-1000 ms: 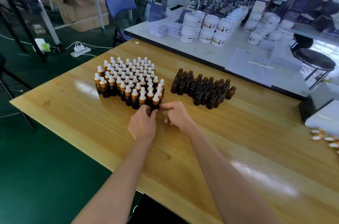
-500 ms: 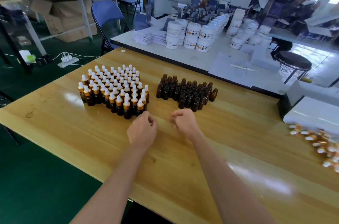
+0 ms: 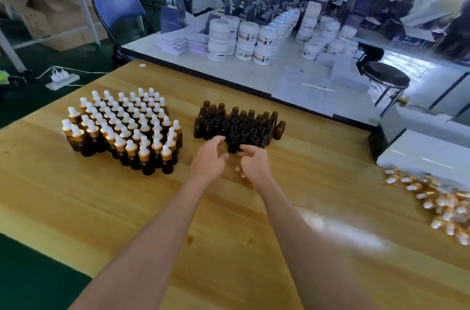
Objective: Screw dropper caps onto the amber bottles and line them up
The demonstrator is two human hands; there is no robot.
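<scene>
Left hand and right hand are hovering, fingers relaxed and empty, flanking the nearest uncapped bottle at 12 o'clock. Pick-up appearing in hand; next move is calling for grasping it, then fetching from the dropper cap pile at 3 o'clock.

green floor — blue chair

You have two hands in view: your left hand and right hand, over one table. Everything is packed too tightly for exact tallies, so take these as estimates: sixty capped bottles in one cluster, forty open bottles in another, and two dozen loose dropper caps in one pile. Beyond stand one blue chair and one stool.
</scene>
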